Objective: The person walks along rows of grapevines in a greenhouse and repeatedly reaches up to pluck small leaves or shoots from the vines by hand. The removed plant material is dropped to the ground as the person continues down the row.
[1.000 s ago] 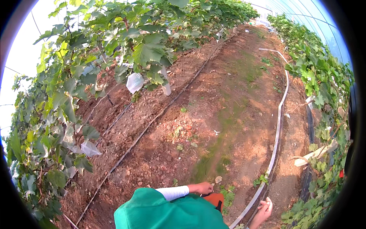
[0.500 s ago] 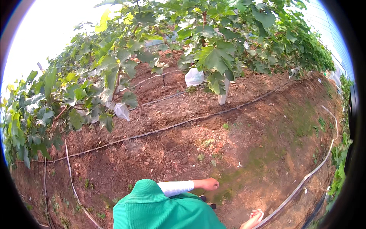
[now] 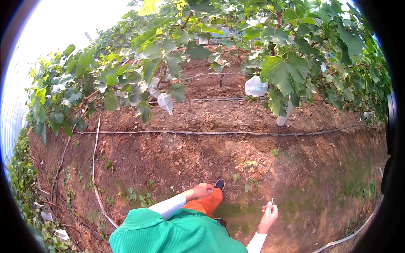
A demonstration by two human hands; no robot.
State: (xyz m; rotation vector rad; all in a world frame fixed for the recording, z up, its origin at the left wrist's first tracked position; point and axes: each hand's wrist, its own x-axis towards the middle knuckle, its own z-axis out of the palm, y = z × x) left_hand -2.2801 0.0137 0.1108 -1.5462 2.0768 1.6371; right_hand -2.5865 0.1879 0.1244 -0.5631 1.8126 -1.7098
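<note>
Small object, pinched in right grip, protruding

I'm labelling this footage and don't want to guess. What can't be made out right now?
Head view: the small object in the right hand is too small to identify.
Head view: the left hand is curled, hiding whether it holds anything.
Head view: the white bag hides whatever may be inside it.
Head view: the pale strip at lower right is cut off by the lower edge.
</note>
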